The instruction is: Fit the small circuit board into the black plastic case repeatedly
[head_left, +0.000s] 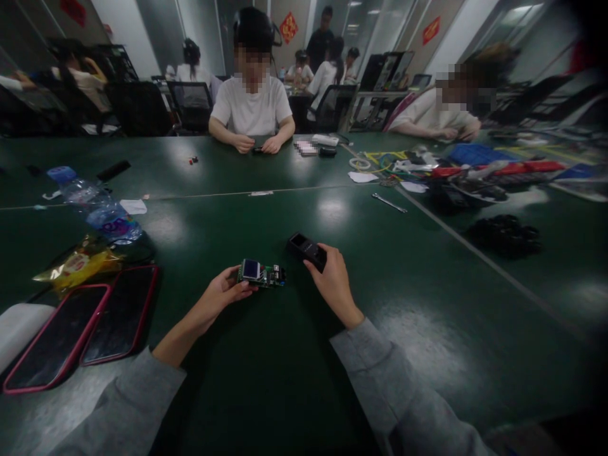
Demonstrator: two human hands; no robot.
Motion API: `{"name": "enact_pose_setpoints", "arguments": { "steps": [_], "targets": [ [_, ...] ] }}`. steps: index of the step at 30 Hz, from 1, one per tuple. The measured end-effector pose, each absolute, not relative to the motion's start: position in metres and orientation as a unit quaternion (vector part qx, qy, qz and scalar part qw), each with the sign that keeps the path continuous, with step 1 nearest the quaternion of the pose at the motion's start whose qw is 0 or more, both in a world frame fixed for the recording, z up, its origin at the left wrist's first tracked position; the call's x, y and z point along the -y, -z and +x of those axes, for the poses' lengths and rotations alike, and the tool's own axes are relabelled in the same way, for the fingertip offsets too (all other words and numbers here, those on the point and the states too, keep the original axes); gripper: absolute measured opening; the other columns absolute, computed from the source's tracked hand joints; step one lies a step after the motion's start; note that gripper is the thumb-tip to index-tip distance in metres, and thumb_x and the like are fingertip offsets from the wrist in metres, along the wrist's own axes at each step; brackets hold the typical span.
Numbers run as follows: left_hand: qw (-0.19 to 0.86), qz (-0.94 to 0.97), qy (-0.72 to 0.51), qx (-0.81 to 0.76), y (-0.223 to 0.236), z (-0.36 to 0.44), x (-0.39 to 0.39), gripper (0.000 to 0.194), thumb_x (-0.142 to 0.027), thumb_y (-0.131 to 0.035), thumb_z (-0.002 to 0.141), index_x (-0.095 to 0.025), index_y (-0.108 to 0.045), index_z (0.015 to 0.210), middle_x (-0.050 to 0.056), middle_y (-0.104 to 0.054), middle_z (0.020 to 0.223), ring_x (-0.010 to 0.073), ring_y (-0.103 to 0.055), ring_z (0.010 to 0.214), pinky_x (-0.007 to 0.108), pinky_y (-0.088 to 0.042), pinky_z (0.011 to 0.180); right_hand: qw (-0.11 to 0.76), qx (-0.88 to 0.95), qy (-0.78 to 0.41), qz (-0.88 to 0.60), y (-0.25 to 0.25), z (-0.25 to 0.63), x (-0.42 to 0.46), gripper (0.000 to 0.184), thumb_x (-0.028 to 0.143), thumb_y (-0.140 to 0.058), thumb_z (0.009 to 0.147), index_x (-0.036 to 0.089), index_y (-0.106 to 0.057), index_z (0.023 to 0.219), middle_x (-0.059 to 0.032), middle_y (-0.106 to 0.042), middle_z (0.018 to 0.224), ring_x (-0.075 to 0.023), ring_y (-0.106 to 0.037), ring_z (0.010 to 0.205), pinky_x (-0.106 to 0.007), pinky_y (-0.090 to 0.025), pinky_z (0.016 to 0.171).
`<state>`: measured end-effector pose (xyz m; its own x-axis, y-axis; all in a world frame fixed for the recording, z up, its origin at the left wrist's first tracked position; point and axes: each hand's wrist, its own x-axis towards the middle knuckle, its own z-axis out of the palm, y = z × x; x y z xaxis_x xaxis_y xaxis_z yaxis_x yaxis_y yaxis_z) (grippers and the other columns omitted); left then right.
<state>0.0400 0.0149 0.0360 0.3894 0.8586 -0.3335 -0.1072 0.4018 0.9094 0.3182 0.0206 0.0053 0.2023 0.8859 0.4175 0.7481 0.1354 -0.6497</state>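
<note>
A green circuit board (268, 276) with a small square screen at one end is held by my left hand (223, 292), thumb on its near edge and fingers behind. My right hand (334, 278) grips a black plastic case (304, 246) by its near right end. The case has a small window towards its far left end and is tilted. Board and case are apart, with a narrow gap between them above the green table (275, 380). The fingertips under the board are partly hidden.
On the left lie two red-edged phones (121, 316), a white object (21, 329), a yellow snack packet (80, 266) and a plastic bottle (99, 206). A wrench (389, 202), cables (394, 162) and a black heap (503, 235) lie right. A person (251, 107) sits opposite.
</note>
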Motion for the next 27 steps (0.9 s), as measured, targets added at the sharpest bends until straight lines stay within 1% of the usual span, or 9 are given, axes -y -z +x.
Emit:
{"name": "enact_pose_setpoints", "arguments": {
  "steps": [3, 5, 9, 13, 18, 21, 24, 27],
  "targets": [
    [0.710, 0.432, -0.342, -0.437, -0.035, 0.041, -0.015, 0.061, -0.026, -0.071, 0.083, -0.016, -0.044, 0.137, 0.016, -0.060, 0.128, 0.0254, -0.064, 0.111, 0.049, -0.041, 0.108, 0.489, 0.611, -0.140, -0.607, -0.016, 0.307, -0.015, 0.046, 0.037, -0.064, 0.086, 0.017, -0.049, 0.124, -0.0142, -0.059, 0.114, -0.0283, -0.059, 0.103, -0.048, -0.049, 0.089],
    [0.708, 0.435, -0.345, -0.437, -0.036, 0.042, -0.015, 0.063, -0.025, -0.073, 0.081, -0.015, -0.045, 0.136, 0.016, -0.063, 0.124, 0.0256, -0.065, 0.110, 0.050, -0.041, 0.108, 0.511, 0.629, -0.180, -0.558, -0.025, 0.293, -0.009, 0.045, 0.037, -0.063, 0.087, 0.020, -0.048, 0.126, -0.0115, -0.059, 0.116, -0.0259, -0.059, 0.104, -0.045, -0.050, 0.091],
    [0.699, 0.444, -0.346, -0.441, -0.037, 0.043, -0.014, 0.068, -0.020, -0.081, 0.071, -0.016, -0.049, 0.132, 0.016, -0.064, 0.124, 0.0260, -0.065, 0.111, 0.050, -0.039, 0.109, 0.484, 0.689, -0.242, -0.482, -0.036, 0.270, 0.004, 0.047, 0.032, -0.065, 0.086, 0.027, -0.046, 0.128, -0.0080, -0.057, 0.122, -0.0246, -0.056, 0.114, -0.044, -0.047, 0.099],
    [0.691, 0.442, -0.354, -0.449, -0.041, 0.044, -0.014, 0.072, -0.020, -0.084, 0.067, -0.015, -0.050, 0.131, 0.017, -0.063, 0.125, 0.0273, -0.065, 0.111, 0.051, -0.038, 0.109, 0.463, 0.724, -0.240, -0.451, -0.031, 0.264, 0.006, 0.047, 0.026, -0.066, 0.086, 0.029, -0.046, 0.129, -0.0079, -0.055, 0.124, -0.0249, -0.054, 0.119, -0.047, -0.044, 0.103],
    [0.695, 0.425, -0.351, -0.461, -0.044, 0.044, -0.013, 0.077, -0.026, -0.082, 0.071, -0.011, -0.044, 0.135, 0.023, -0.057, 0.131, 0.0298, -0.061, 0.117, 0.051, -0.039, 0.109, 0.454, 0.728, -0.248, -0.451, -0.026, 0.267, -0.002, 0.047, 0.021, -0.066, 0.084, 0.028, -0.047, 0.127, -0.0077, -0.056, 0.123, -0.0243, -0.054, 0.118, -0.047, -0.044, 0.103],
    [0.709, 0.411, -0.367, -0.440, -0.039, 0.043, -0.014, 0.076, -0.029, -0.080, 0.074, -0.012, -0.040, 0.137, 0.022, -0.056, 0.131, 0.0288, -0.064, 0.112, 0.050, -0.040, 0.109, 0.454, 0.726, -0.252, -0.451, -0.025, 0.267, -0.004, 0.047, 0.022, -0.067, 0.084, 0.028, -0.048, 0.127, -0.0076, -0.057, 0.122, -0.0245, -0.055, 0.117, -0.047, -0.046, 0.102],
    [0.717, 0.398, -0.374, -0.433, -0.035, 0.041, -0.014, 0.071, -0.032, -0.077, 0.078, -0.013, -0.041, 0.136, 0.022, -0.055, 0.131, 0.0276, -0.065, 0.110, 0.050, -0.041, 0.110, 0.446, 0.736, -0.242, -0.448, -0.025, 0.268, -0.006, 0.048, 0.023, -0.067, 0.084, 0.028, -0.048, 0.128, -0.0076, -0.057, 0.124, -0.0247, -0.055, 0.118, -0.048, -0.046, 0.102],
    [0.720, 0.405, -0.372, -0.424, -0.036, 0.041, -0.013, 0.072, -0.033, -0.077, 0.078, -0.012, -0.041, 0.137, 0.022, -0.056, 0.131, 0.0279, -0.065, 0.111, 0.050, -0.040, 0.110, 0.436, 0.740, -0.245, -0.449, -0.025, 0.271, -0.008, 0.050, 0.023, -0.067, 0.084, 0.029, -0.049, 0.129, -0.0075, -0.057, 0.125, -0.0250, -0.055, 0.118, -0.049, -0.045, 0.102]
  ]
}}
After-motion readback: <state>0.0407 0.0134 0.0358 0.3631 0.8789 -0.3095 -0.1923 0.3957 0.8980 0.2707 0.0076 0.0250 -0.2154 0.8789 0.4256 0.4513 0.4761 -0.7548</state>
